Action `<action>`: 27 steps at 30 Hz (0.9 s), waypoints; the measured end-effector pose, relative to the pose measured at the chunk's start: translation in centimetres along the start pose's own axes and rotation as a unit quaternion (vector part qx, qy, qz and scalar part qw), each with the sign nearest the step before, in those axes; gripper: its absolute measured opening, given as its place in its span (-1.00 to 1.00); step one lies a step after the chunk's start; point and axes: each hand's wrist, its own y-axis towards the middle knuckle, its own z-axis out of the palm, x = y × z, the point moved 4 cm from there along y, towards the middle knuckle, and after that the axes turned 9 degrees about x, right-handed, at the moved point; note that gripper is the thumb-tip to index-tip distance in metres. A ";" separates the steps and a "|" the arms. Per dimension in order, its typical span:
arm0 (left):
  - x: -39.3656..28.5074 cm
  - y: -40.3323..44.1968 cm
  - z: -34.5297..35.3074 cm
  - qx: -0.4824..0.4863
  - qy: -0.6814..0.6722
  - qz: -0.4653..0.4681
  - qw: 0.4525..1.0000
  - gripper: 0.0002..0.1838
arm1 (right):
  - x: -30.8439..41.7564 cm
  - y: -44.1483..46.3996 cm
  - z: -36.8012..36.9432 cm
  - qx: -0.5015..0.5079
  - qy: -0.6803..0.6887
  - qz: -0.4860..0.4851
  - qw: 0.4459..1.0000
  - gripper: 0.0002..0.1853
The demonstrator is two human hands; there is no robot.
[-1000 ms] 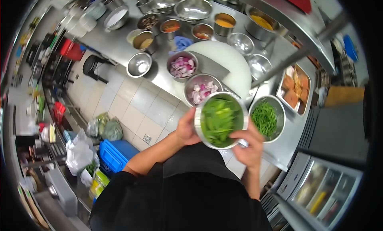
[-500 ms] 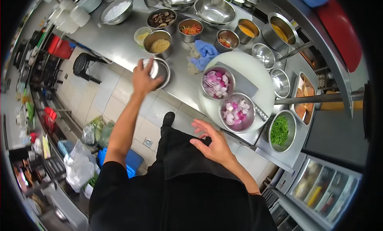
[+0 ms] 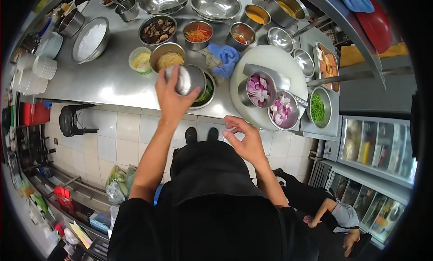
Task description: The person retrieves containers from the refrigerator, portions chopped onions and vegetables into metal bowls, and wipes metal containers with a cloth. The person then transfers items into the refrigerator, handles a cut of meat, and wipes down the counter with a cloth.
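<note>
My left hand (image 3: 176, 101) grips a steel bowl (image 3: 191, 79) with its fingers and thumb spread round it. This bowl is over a steel container with green vegetables (image 3: 208, 93), covering part of it; whether the two touch I cannot tell. Just beyond my fingers stands a steel pot of yellowish noodle-like food (image 3: 169, 58). My right hand (image 3: 246, 141) hovers before the counter edge with fingers apart and nothing in them. To its right, two steel bowls hold cut red onion (image 3: 258, 90) on a round white cutting board (image 3: 241, 64), beside a cleaver (image 3: 275, 76).
Along the steel counter (image 3: 122, 83) stand a pot of mushrooms (image 3: 158, 30), shredded carrots (image 3: 197, 34), a blue cloth (image 3: 223, 60) and a bowl of white powder (image 3: 91, 41). Chopped greens (image 3: 317, 108) sit at right. Another person (image 3: 345, 216) is behind at lower right.
My left hand has shifted a steel bowl, and a container of green vegetables now shows beneath it. My right hand stays empty. The view has turned, bringing another person into sight.
</note>
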 end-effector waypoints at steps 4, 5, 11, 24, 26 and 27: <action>4.8 0.6 -2.5 0.035 -0.420 -0.107 0.900 -0.24 | 0.1 1.1 -0.4 -0.031 -0.042 0.006 0.999 -0.68; 6.6 0.2 -2.6 0.021 -0.562 -0.163 0.810 -0.29 | 0.3 1.7 -0.3 -0.034 -0.037 -0.006 0.999 -0.69; 10.1 -1.3 -1.4 0.047 -0.844 -0.177 0.505 -0.31 | 3.7 6.7 2.0 -0.048 0.031 -0.129 0.990 -0.79; 10.7 -2.9 -3.3 0.043 -0.826 -0.179 0.533 -0.13 | -7.1 22.1 -0.9 -0.245 -0.269 0.190 0.912 -0.43; 10.8 -2.7 -3.7 0.052 -0.834 -0.181 0.519 -0.11 | -8.9 24.4 -1.0 -0.288 -0.281 0.259 0.878 -0.37; 11.2 -2.7 -3.8 0.048 -0.838 -0.186 0.511 -0.08 | -9.9 25.3 -1.1 -0.326 -0.294 0.260 0.860 -0.52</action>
